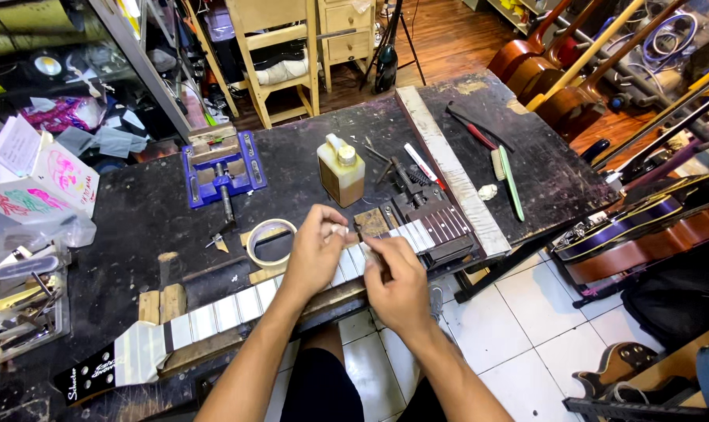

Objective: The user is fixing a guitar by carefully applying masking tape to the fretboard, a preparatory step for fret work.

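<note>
On scuffed black bench, left hand [314,252] and right hand [393,287] pinched on taped guitar neck [237,306]

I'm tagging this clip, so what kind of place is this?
Most likely a guitar repair workshop: a guitar neck masked with tape lies on a worn workbench, a blue vise stands behind it, and guitars lean at the right.

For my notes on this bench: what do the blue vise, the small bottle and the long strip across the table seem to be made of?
The blue vise looks like painted cast metal, with a bare steel screw. The small bottle seems translucent plastic with a pale cap and amber liquid inside. The long strip looks like dull, worn metal, perhaps a straightedge. Both hands, left hand and right hand, rest on the taped guitar neck.
</note>
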